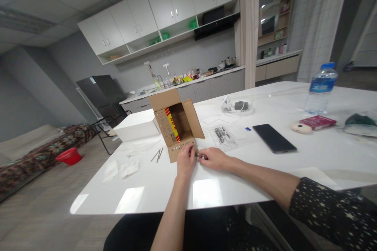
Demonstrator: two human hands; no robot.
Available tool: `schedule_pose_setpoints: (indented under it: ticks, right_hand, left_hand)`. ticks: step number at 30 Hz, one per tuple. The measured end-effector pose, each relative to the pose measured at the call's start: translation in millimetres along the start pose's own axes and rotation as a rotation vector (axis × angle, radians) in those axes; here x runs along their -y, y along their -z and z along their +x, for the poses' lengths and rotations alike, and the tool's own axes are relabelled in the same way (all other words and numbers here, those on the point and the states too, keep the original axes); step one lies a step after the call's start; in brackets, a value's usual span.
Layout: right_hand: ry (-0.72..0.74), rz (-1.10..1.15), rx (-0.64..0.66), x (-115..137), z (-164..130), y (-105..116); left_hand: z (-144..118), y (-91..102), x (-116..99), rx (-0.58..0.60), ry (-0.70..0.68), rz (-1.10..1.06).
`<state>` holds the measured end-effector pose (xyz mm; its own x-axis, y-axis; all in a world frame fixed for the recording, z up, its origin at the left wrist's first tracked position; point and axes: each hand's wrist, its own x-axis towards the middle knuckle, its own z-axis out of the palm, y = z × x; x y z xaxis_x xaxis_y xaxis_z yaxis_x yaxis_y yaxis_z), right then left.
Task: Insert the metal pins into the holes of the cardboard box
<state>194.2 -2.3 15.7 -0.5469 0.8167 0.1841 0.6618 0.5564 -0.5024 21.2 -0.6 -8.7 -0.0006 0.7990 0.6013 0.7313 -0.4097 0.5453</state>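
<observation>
My left hand [186, 159] rests at the lower flap of an open cardboard box [165, 102], its fingers curled in a pinch. Facing it from the right, my right hand [216, 158] lies on the table with fingertips pressed together. A small dark sliver shows between the two hands, too small to name. Rows of small round pieces [183, 147] sit on the lower flap, and more dot the box's side flap beside red and yellow tape [172, 125]. Left of the box lie two thin dark tools [159, 155], perhaps tweezers. A clear plastic tray [222, 137] with dark small parts is beyond my right hand.
On the white table [165, 192] are a black phone [273, 138], a water bottle [321, 88], a maroon box [318, 122], a cream mouse-shaped item [301, 127], a white ring-shaped device [241, 106], crumpled tissues [129, 168] and a white box [135, 125].
</observation>
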Motion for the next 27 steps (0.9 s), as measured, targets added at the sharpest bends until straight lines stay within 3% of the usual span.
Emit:
schedule_pose_setpoints:
  ticks: [27]
  right_hand:
    - [0.003, -0.002, -0.003, 1.0, -0.9, 0.5]
  left_hand:
    - [-2.4, 2.5, -5.5, 0.154, 0.035, 0.017]
